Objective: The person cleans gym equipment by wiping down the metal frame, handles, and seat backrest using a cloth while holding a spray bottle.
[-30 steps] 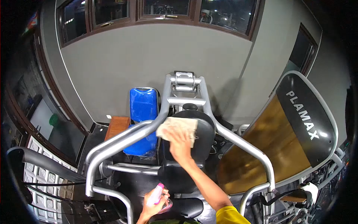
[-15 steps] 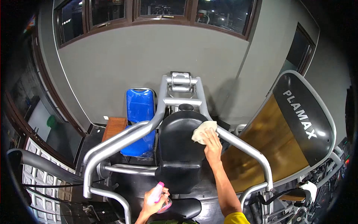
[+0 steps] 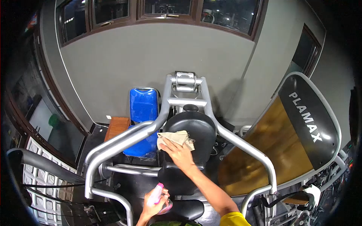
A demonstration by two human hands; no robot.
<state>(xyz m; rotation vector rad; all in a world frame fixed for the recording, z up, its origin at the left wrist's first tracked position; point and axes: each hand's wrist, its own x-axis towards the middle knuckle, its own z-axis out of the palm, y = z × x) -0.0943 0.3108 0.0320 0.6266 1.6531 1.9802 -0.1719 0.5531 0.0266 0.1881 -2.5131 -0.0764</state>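
Observation:
My right hand [image 3: 178,153] presses a cream cloth [image 3: 184,137] against the left side of a black padded backrest [image 3: 201,132], fingers spread over the fabric. The cloth is bunched and partly hangs past the pad's left edge. Lower down, my left hand [image 3: 152,205] is wrapped round a pink-topped spray bottle [image 3: 155,194]. That bottle is held over the left end of the black seat pad [image 3: 188,209], and part of it is hidden by my fingers.
Silver tubular arms [image 3: 124,141] of the exercise machine flank the backrest on both sides. Behind the left arm stand a blue folding chair [image 3: 144,105] and a brown wooden surface [image 3: 117,127]. A large PLAMAX panel [image 3: 298,124] rises on the right.
My right hand has swept the cloth from the backrest's upper right edge across to its left side. My left hand stays nearly in place with the spray bottle.

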